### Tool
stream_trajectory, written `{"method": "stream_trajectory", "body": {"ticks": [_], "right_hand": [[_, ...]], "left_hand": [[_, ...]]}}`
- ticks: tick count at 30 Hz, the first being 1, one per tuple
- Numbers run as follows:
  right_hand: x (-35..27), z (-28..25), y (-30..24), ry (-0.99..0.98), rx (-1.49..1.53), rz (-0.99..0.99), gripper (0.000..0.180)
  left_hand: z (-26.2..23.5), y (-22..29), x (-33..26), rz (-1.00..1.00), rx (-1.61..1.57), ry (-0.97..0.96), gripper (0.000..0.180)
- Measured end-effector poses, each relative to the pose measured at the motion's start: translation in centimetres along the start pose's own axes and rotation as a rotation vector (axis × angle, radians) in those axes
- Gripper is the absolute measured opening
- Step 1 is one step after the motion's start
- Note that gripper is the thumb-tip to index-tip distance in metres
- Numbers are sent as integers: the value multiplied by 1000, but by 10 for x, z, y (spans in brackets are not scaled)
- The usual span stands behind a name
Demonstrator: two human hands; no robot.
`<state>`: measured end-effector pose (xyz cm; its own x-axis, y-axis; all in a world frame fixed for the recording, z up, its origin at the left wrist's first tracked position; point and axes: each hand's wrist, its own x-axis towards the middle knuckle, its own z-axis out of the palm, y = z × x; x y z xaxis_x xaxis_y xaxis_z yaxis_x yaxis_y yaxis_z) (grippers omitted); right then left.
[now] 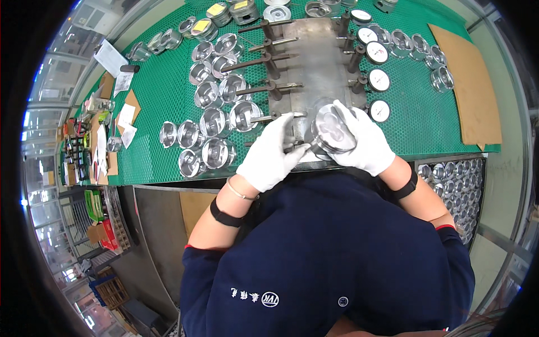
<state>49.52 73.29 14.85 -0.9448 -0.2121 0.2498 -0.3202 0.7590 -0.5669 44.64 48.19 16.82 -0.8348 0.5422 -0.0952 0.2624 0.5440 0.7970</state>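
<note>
Glossy metal piston (pixel 332 132), white cloth gloves (pixel 269 154).

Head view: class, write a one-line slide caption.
White-gloved right hand holds a shiny metal piston over a gauge fixture; left hand touches it.

Bright even light, fisheye-bent dark rim.

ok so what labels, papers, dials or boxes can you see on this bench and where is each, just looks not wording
yellow labels: square stickers on piston tops, far left end of the bench.
round dial gauges: white faces, dark rims, in a column right of the grey metal fixture.
white paper sheets: left edge of the green mat.
brown cardboard sheet: flat, far right.
red and green boxes: low shelving, lower left.
</note>
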Motion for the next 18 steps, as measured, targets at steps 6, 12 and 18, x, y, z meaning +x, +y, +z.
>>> {"method": "stream_trajectory", "body": {"ticks": [6,12,18], "right_hand": [[3,2,-9,50,-87,-74,90],[-13,-16,-12,-289,411,640,85],[-26,11,10,-276,1109,832,90]], "left_hand": [[21,21,34,418,321,19,86],[36,6,47,439,413,97,86],[38,2,70,471,259,128,93]]}}
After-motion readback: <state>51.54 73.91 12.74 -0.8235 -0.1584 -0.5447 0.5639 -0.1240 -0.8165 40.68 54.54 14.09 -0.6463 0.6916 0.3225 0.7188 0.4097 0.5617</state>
